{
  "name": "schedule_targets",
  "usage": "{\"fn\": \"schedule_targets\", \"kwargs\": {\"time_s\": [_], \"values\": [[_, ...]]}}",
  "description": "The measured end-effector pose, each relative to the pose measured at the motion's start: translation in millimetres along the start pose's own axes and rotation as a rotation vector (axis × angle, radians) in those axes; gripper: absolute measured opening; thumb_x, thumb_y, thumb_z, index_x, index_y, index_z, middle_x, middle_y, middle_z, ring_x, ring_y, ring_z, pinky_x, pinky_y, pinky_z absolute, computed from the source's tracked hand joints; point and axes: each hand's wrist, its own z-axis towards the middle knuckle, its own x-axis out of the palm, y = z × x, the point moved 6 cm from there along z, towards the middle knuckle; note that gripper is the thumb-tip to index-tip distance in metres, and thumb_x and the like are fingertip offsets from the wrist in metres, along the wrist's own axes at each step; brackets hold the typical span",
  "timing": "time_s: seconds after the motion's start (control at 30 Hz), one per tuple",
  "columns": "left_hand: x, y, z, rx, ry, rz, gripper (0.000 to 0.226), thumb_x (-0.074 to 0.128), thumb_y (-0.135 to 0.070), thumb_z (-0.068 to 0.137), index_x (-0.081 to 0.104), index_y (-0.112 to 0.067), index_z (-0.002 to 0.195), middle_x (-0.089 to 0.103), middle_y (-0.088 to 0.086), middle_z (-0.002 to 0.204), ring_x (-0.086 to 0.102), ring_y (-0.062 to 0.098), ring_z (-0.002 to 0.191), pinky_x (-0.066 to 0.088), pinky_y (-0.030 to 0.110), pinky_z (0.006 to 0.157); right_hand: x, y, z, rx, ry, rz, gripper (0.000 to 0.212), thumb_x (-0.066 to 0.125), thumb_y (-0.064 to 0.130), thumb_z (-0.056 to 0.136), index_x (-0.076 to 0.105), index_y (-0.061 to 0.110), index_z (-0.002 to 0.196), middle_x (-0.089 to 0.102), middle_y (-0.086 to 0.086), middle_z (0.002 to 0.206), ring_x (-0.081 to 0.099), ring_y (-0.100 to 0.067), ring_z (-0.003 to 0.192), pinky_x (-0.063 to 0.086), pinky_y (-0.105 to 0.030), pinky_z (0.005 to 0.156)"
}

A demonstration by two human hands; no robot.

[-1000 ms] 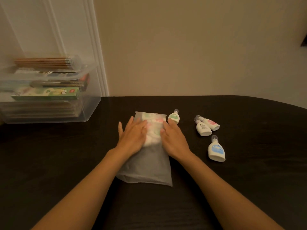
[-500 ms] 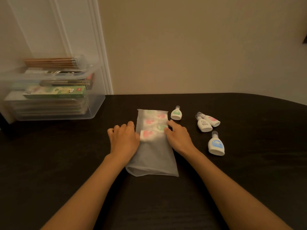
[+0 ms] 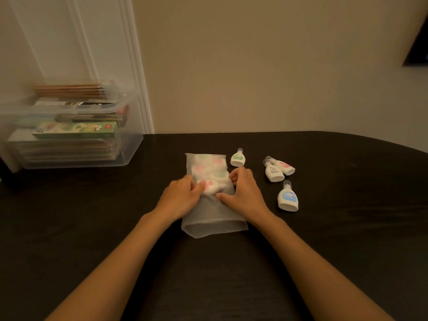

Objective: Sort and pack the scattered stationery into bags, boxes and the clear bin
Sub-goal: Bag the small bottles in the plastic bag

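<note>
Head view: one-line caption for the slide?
Left hand and right hand grip a frosted bag of small bottles; four loose bottles lie right of it.

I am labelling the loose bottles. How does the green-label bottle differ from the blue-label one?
Label: the green-label bottle has a green patch, the blue-label bottle a blue one.
Place: the green-label bottle lies close beside the frosted bag's far end; the blue-label bottle lies apart from it, nearer the person, right of the right hand.
Both are white, capped, lying flat outside the bag, caps pointing away.
</note>
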Motion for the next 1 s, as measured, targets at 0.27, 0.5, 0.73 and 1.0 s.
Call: {"fn": "schedule_targets", "kwargs": {"time_s": [0.27,0.5,0.73,1.0], "values": [[-1,-5,0,0.037,0.038,0.097,0.03,0.062,-0.037,0.084,0.047,-0.019,0.065,0.054,-0.002,0.071,0.052,0.014,0.066,0.039,0.028,0.058,-4,-4,2,0.031,-0.004,0.027,0.027,0.069,0.012,0.079,0.047,0.027,0.077,0.048,-0.001,0.1,0.052,-0.01,0.08,0.048,-0.025,0.078],[-3,-2,3,-0.047,-0.036,0.019,0.02,0.062,-0.022,0.085,0.064,-0.007,0.071,0.06,0.006,0.07,0.056,0.016,0.063,0.047,0.032,0.061,-8,-2,1,0.056,-0.029,0.011,0.019,0.063,0.028,0.087,0.045,0.021,0.088,0.049,0.004,0.087,0.05,-0.01,0.076,0.041,-0.026,0.068],[-7,-4,9,-0.11,-0.039,0.036,0.025,0.058,-0.027,0.085,0.052,-0.016,0.064,0.053,0.002,0.068,0.05,0.016,0.062,0.042,0.028,0.058,-5,1,2,-0.024,-0.02,-0.023,0.015,0.063,0.012,0.085,0.051,0.021,0.089,0.054,0.002,0.097,0.053,-0.011,0.086,0.044,-0.023,0.069],[0,-16,26,-0.131,-0.008,0.103,0.049,0.023,-0.035,0.099,0.035,-0.006,0.136,0.034,0.013,0.144,0.025,0.026,0.136,0.02,0.046,0.11,-2,-19,25,0.224,-0.018,0.178,0.048,0.038,0.031,0.096,0.031,0.021,0.143,0.042,-0.006,0.141,0.037,-0.022,0.13,0.031,-0.03,0.094]]}}
